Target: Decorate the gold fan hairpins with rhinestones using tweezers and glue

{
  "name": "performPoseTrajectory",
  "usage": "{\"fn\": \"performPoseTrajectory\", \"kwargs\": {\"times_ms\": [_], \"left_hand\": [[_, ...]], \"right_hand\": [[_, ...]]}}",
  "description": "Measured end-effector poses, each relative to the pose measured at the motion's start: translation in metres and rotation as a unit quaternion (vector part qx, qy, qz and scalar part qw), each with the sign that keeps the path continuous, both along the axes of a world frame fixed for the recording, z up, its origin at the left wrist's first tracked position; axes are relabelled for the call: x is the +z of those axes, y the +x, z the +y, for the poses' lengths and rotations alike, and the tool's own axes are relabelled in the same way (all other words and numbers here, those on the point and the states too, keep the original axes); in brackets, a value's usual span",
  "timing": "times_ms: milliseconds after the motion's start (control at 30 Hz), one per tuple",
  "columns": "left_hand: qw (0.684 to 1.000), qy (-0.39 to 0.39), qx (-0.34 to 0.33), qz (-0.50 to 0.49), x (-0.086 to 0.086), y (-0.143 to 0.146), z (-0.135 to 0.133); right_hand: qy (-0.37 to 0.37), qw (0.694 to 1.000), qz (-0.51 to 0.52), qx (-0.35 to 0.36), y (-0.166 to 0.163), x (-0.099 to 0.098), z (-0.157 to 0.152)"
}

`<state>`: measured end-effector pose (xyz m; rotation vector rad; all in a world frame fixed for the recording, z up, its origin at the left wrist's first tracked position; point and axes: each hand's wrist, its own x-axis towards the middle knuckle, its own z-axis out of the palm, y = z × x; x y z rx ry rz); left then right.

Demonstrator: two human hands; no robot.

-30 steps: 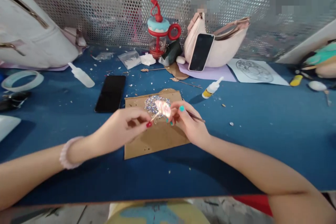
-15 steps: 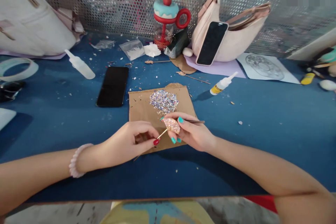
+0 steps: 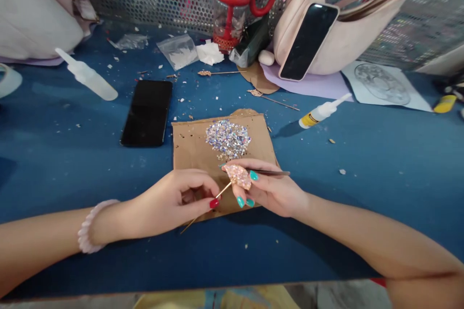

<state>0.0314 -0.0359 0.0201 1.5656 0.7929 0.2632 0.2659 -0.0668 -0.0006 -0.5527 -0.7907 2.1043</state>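
Observation:
A thin golden hair stick (image 3: 224,189) with a fan-shaped head (image 3: 238,175) covered in pinkish sparkling chips is held between both hands. My left hand (image 3: 184,195) is closed, pinching the stick between thumb and fingers; its tail end comes out below the palm. Fingers of my right hand (image 3: 279,190) are closed around the sparkling head. A dark slim tool (image 3: 270,172), perhaps tweezers, lies along the same hand, its tip hidden. Under the hands is a cardboard sheet (image 3: 192,149), bearing a heap of iridescent chips (image 3: 228,138) just beyond my right fingers.
A black phone (image 3: 148,113) lies left of the cardboard, near a white squeeze bottle (image 3: 89,77). To the right stands a yellow-labelled glue bottle (image 3: 321,113). Behind are two more hair sticks (image 3: 255,92), a red-handled cup (image 3: 232,5) and a phone (image 3: 309,41) against a bag (image 3: 355,34).
The view has tilted down and come a little closer. Both hands keep their hold on the hair stick, and its head appears turned only slightly.

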Motion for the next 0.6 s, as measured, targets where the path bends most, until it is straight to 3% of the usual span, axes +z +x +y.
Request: {"fn": "performPoseTrajectory", "kwargs": {"times_ms": [600], "left_hand": [[1.000, 0.015, 0.000, 0.001, 0.0014, -0.0018, -0.0013]], "right_hand": [[0.029, 0.999, -0.026, -0.034, -0.0009, -0.0001, -0.0032]]}}
